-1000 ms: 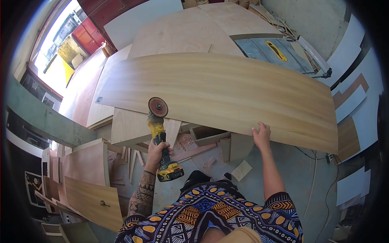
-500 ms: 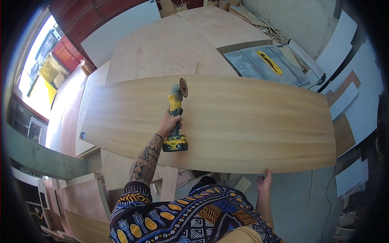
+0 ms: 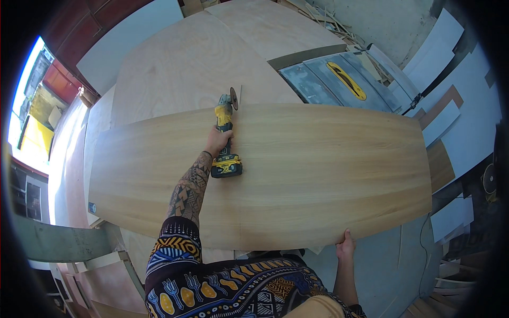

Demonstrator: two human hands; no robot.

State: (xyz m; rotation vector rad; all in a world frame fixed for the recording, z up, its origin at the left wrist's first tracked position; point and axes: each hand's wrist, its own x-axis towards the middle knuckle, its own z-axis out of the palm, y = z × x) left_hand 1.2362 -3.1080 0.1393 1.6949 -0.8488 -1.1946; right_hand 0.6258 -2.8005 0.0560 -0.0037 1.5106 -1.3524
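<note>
My left hand (image 3: 216,141) is wrapped round the body of a yellow and black cordless angle grinder (image 3: 224,117). Its disc end points away from me, over the far edge of a long wood-grain board (image 3: 323,164), and its battery end is toward me. Whether the grinder rests on the board or hovers just over it, I cannot tell. At the board's near edge, right of my body, my right hand (image 3: 346,246) grips the panel, thumb on top and fingers hidden underneath.
Pale plywood sheets (image 3: 180,66) lie beyond the board. A table saw (image 3: 318,79) with a yellow insert stands at the far right, near wood offcuts (image 3: 331,21). White panels (image 3: 466,127) lean along the right side. A cable (image 3: 422,249) runs down the floor.
The grinder has moved farther away, its disc now past the board's far edge. The board's near edge sits closer to my body. My right hand has closed onto that edge.
</note>
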